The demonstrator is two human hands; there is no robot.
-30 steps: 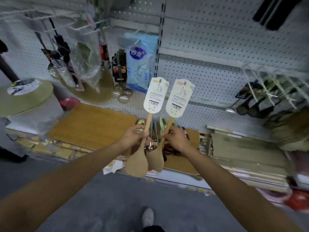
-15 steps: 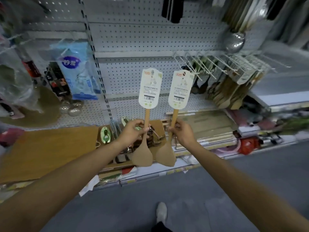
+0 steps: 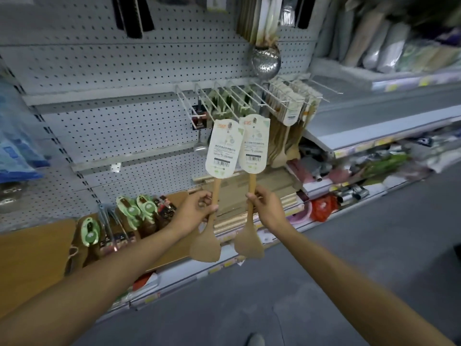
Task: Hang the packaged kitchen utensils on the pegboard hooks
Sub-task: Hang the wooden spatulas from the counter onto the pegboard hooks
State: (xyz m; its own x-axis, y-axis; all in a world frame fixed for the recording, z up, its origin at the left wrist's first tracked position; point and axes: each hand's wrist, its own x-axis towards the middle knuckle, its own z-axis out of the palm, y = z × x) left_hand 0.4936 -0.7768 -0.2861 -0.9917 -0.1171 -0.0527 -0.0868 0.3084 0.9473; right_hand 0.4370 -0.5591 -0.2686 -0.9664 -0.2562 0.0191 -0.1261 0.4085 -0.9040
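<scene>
From the head camera, the person stands facing a grey perforated pegboard wall (image 3: 129, 71) in a shop aisle, both bare arms stretched forward. The left hand (image 3: 198, 208) curls its fingers around the handle of a light-brown wooden spatula with a white printed card sleeve over its top (image 3: 216, 186), held upright with the broad blade pointing down. The right hand (image 3: 264, 207) grips a second wooden spatula with the same white card sleeve (image 3: 252, 188) in the same way. The two cards stand just beside each other, the edges appearing to overlap slightly, in front of the pegboard and below a row of white wire hooks (image 3: 224, 96). Neither spatula is on a hook. To the right on that row hang more carded wooden utensils (image 3: 289, 108). Above them hangs a shiny perforated metal ladle (image 3: 265, 62). Below, a low shelf holds green-carded packaged tools (image 3: 139, 211) and a flat wooden board (image 3: 32, 255). The grey floor (image 3: 249, 295) fills the foreground.
</scene>
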